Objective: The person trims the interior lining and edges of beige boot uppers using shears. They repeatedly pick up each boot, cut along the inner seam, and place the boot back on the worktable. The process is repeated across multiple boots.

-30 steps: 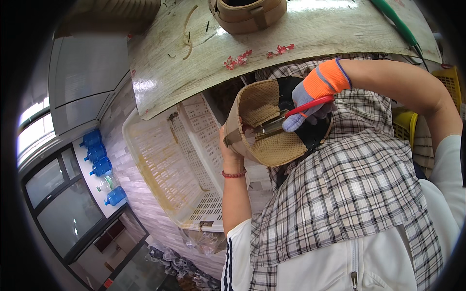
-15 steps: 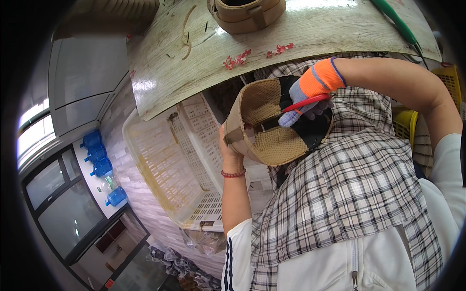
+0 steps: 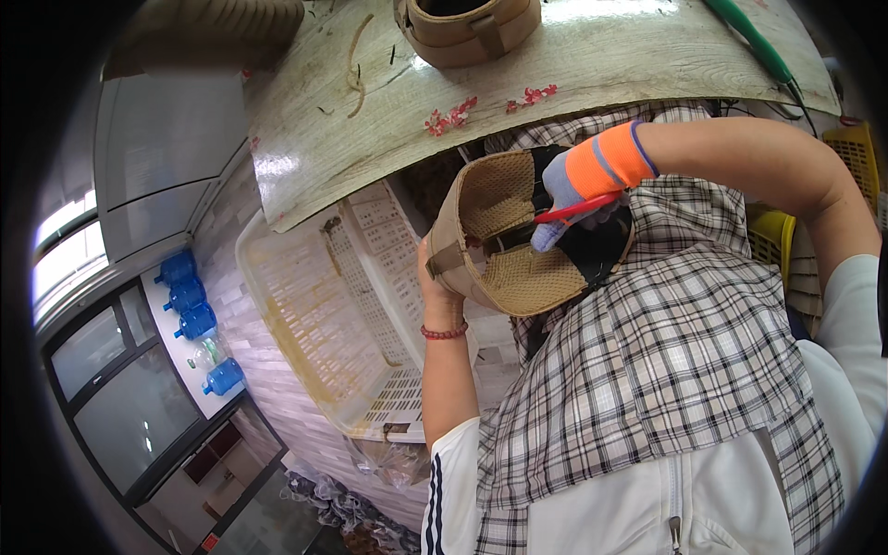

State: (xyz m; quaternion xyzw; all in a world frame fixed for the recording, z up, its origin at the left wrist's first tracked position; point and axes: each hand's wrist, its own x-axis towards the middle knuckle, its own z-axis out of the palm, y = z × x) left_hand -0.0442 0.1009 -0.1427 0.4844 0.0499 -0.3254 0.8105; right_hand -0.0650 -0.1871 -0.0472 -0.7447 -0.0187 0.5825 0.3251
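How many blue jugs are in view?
4, on the white ledge at left: the top one, the second, the third and the lowest, below a clear container. Others may be hidden.

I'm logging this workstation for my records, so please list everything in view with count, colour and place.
Hollow piece: 1, tan and black, centre
Red-handled tool: 1, red, inside the hollow piece's opening, tip unclear
Table: 1, pale wood-grain, top
Second piece: 1, tan, on the table
Cord: 1, tan, table's left
Green-handled tool: 1, green, table's right
Ridged items: count unclear, brown, upper left
Crate: 1, white, below the table
Jugs: 4 blue, 1 clear, far left
Baskets: 2, yellow, right
Apron: 1, checked, lower right
Bracelet: 1, red, left wrist
Left hand: 1, bare, holding the hollow piece
Right hand: 1, grey-and-orange glove, gripping the red-handled tool
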